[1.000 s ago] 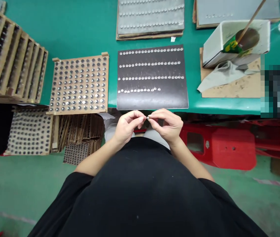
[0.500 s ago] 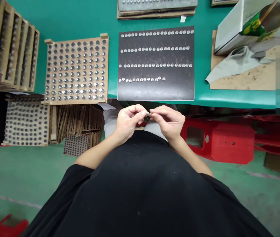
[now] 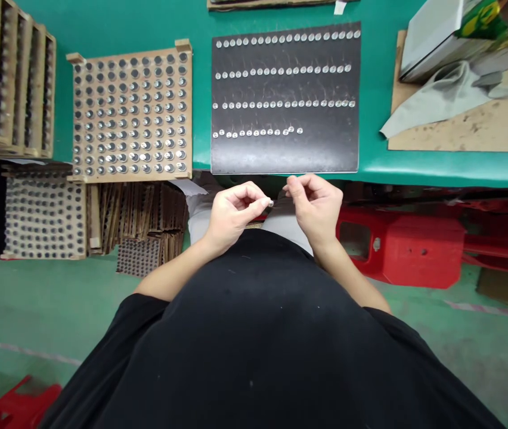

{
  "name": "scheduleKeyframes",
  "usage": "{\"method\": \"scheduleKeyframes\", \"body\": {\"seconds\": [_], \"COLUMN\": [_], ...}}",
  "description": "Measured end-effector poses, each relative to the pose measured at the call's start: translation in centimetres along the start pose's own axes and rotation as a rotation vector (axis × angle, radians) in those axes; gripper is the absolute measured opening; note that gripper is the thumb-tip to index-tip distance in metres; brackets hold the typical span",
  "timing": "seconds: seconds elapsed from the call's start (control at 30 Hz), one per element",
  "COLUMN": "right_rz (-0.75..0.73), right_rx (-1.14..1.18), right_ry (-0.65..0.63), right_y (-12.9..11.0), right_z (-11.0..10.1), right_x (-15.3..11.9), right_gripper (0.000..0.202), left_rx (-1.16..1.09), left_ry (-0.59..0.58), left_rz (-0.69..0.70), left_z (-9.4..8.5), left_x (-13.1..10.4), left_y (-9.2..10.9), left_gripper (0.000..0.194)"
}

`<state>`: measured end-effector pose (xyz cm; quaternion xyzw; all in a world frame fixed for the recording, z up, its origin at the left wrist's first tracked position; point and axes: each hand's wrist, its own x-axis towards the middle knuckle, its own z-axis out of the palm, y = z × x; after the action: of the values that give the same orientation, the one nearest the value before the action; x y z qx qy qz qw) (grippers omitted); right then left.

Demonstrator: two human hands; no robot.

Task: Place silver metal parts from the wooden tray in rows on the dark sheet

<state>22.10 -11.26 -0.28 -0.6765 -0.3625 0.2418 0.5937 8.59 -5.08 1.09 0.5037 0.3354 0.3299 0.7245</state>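
At 5 o'clock from the black board (image 3: 285,154), the right hand (image 3: 318,205) has narrowed fingers, whether meeting or holding anything unclear; the left hand (image 3: 231,215) pinches a metal button (image 3: 271,204) at its 3 o'clock. Probably light, stiff and slippery, the button suits a rim grip; its facing and long axis are too small to tell.

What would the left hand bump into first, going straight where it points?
Probably the right hand, across a gap from the small metal part in the left hand, though relative depth is unclear.
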Motion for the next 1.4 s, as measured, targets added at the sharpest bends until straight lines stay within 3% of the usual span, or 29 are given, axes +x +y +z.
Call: {"method": "scheduleKeyframes", "body": {"seconds": [0.1,0.23,0.43,0.7,0.83,0.93,1.07,1.17,1.3,1.4], "right_rz": [0.004,-0.007,-0.086,-0.129,-0.202,-0.167,-0.111,-0.196,-0.35,-0.36], "right_rx": [0.059,0.116,0.116,0.077,0.143,0.187,0.141,0.047,-0.05,-0.065], "right_ry": [-0.143,-0.333,-0.258,-0.29,-0.3,-0.245,-0.214,-0.201,-0.133,-0.134], "right_y": [0.1,-0.5,-0.8,-0.2,0.3,0.9,1.3,0.9,0.4,0.6], "right_z": [-0.3,-0.6,-0.5,-0.3,0.0,0.2,0.1,0.0,0.1,0.1], "right_x": [0.0,-0.3,-0.5,-0.8,-0.9,-1.1,-1.4,-1.6,-1.8,-1.7], "right_gripper": [0.049,0.043,0.034,0.032,0.027,0.031,0.033,0.03,0.007,0.005], "left_rx": [-0.018,-0.011,-0.033,-0.103,-0.162,-0.213,-0.193,-0.155,-0.136,-0.131], "left_ry": [0.029,0.03,0.016,0.044,0.012,0.018,0.088,0.08,0.048,0.026], "left_rz": [-0.011,-0.021,-0.057,-0.084,-0.212,-0.273,-0.234,-0.197,-0.143,-0.13], "left_z": [0.0,0.0,0.1,0.2,0.2,0.2,0.3,0.3,0.3,0.2], "left_x": [0.0,0.1,0.1,0.0,-0.1,-0.1,-0.2,-0.3,-0.3,-0.4], "left_y": [0.0,-0.1,0.0,0.0,0.1,0.3,0.2,0.1,0.0,-0.1], "left_gripper": [0.028,0.031,0.033,0.032,0.034,0.033,0.032,0.032,0.032,0.031]}}
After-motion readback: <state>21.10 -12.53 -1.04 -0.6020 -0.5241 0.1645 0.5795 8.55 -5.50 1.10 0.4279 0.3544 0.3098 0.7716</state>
